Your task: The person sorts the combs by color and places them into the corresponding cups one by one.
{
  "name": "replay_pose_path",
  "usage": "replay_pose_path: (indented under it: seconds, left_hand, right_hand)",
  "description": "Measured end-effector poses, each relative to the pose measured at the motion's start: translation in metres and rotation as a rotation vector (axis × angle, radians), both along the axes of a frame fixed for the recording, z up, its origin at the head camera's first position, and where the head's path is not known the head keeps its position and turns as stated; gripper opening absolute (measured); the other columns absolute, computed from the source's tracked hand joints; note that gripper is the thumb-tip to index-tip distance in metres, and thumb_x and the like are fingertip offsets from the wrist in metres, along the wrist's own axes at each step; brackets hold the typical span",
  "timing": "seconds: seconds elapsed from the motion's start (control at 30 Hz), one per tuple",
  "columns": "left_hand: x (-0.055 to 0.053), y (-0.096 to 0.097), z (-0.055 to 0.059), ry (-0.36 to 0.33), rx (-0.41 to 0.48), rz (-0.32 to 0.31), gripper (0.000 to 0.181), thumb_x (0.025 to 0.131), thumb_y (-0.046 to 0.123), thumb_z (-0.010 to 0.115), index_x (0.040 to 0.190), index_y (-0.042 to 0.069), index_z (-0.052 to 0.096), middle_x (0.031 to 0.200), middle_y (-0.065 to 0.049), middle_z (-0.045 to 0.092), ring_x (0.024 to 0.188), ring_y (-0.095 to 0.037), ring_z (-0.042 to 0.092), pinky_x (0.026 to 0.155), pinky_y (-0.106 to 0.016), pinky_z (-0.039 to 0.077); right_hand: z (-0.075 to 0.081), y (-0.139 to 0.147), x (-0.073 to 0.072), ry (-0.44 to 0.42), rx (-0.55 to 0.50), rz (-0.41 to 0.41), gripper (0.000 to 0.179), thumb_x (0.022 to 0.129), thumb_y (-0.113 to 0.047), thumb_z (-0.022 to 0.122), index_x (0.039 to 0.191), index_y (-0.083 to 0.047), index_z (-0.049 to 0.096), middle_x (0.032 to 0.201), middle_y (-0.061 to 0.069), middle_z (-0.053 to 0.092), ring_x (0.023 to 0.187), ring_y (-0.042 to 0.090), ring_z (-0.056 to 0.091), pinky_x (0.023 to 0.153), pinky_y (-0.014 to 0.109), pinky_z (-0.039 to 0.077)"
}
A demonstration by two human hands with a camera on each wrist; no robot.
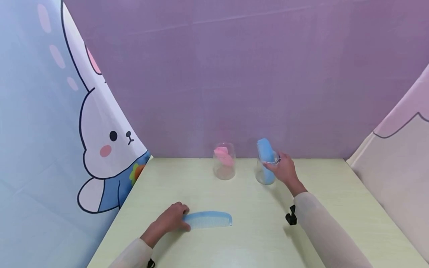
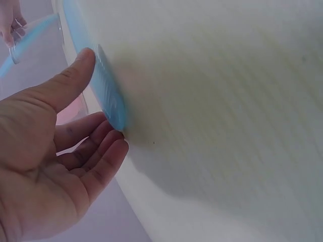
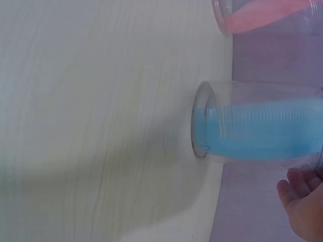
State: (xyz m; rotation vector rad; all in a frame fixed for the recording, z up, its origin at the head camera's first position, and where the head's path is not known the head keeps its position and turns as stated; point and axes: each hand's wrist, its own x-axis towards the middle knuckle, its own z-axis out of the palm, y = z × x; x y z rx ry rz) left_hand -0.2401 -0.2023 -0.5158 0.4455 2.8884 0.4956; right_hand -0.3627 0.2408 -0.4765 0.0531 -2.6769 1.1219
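Note:
On the table lies a blue comb [image 1: 209,219], its teeth facing the front edge. My left hand [image 1: 172,217] is at the comb's left end, with thumb and curled fingers at its two long edges. The left wrist view shows this comb [image 2: 103,83] with the thumb across its near part. Farther back, my right hand [image 1: 285,169] grips a clear plastic cup [image 1: 259,176] near its rim. A second blue comb [image 1: 265,149] leans inside that cup and sticks out above it. In the right wrist view the cup [image 3: 202,121] stands on the table.
Left of the gripped cup stands another clear cup [image 1: 224,174] holding a pink comb [image 1: 223,153]. A purple cloth wall [image 1: 234,74] rises behind the pale table [image 1: 254,242]. Printed cloth hangs at the left [image 1: 33,149] and right sides.

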Motion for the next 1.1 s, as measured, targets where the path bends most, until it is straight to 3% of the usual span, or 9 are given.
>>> replay_pose_path:
  seconds: [0.2,0.77,1.1]
  left_hand:
    - [0.003,0.0018,0.0008,0.029,0.001,-0.027,0.052,0.066,0.017,0.094,0.11,0.0,0.071,0.096,-0.006,0.062,0.084,-0.016,0.052,0.083,-0.042,0.054]
    - [0.0015,0.0003,0.0003,0.095,-0.016,-0.113,0.045,0.071,0.018,0.089,0.109,-0.002,0.073,0.095,-0.007,0.065,0.082,-0.015,0.054,0.079,-0.037,0.055]
    - [-0.0041,0.0026,0.0034,0.13,-0.034,-0.11,0.045,0.071,0.019,0.09,0.107,-0.001,0.073,0.097,-0.009,0.07,0.084,-0.018,0.06,0.079,-0.04,0.056]
  right_hand:
    - [0.0006,-0.0002,0.0004,-0.003,-0.01,-0.002,0.088,0.09,-0.047,0.074,0.151,0.004,0.039,0.144,0.032,0.048,0.131,0.05,0.049,0.105,0.066,0.046]
    - [-0.0007,-0.0007,0.0024,0.012,-0.02,0.006,0.085,0.09,-0.045,0.075,0.15,0.004,0.04,0.144,0.03,0.051,0.13,0.049,0.051,0.104,0.065,0.047]
    - [0.0006,-0.0004,0.0006,0.038,-0.018,0.01,0.083,0.09,-0.043,0.076,0.147,0.006,0.044,0.14,0.03,0.055,0.126,0.048,0.055,0.102,0.064,0.049]
